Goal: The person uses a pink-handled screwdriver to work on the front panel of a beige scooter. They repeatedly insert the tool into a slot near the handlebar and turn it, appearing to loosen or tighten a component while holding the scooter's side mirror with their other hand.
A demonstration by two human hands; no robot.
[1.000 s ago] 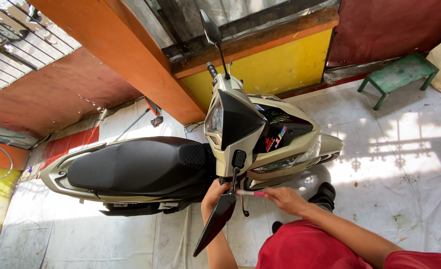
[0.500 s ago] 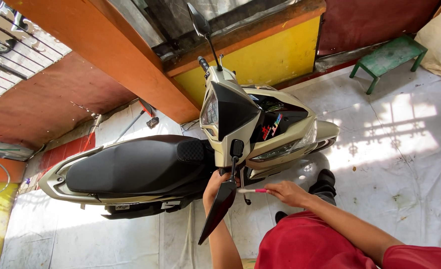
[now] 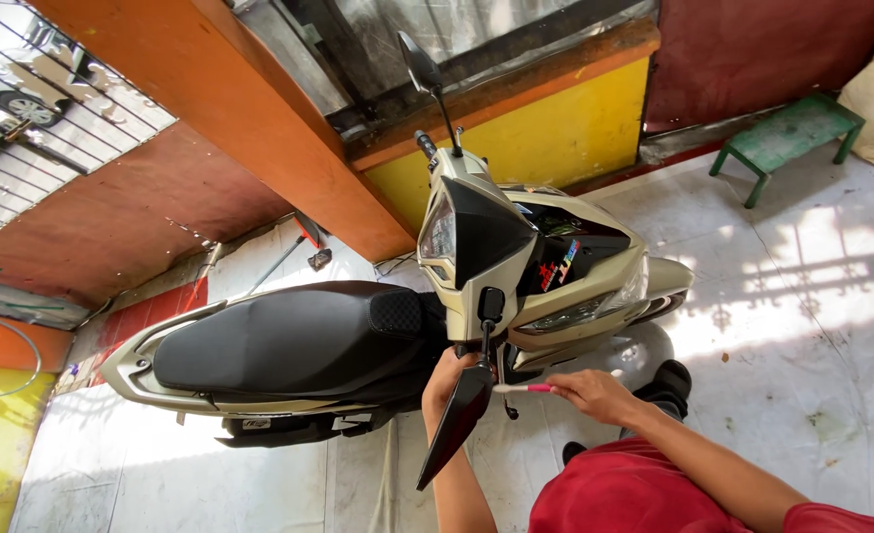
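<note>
The left hand (image 3: 445, 380) is gripping the near handlebar of the beige scooter (image 3: 516, 266), its fingers clenched around the grip just above the dark near mirror (image 3: 456, 426). The right hand (image 3: 595, 393) is pinching a slim toothbrush-like tool (image 3: 521, 388) with a pink handle, its fingers closed on the handle's end while the white tip is pointing toward the mirror stem, just beside the left hand. The scooter is standing on the pale tiled floor (image 3: 802, 296).

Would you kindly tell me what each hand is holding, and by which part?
The right hand pinches a toothbrush by its handle end. The left hand grips the scooter at the near handlebar, beside the mirror stalk.
</note>
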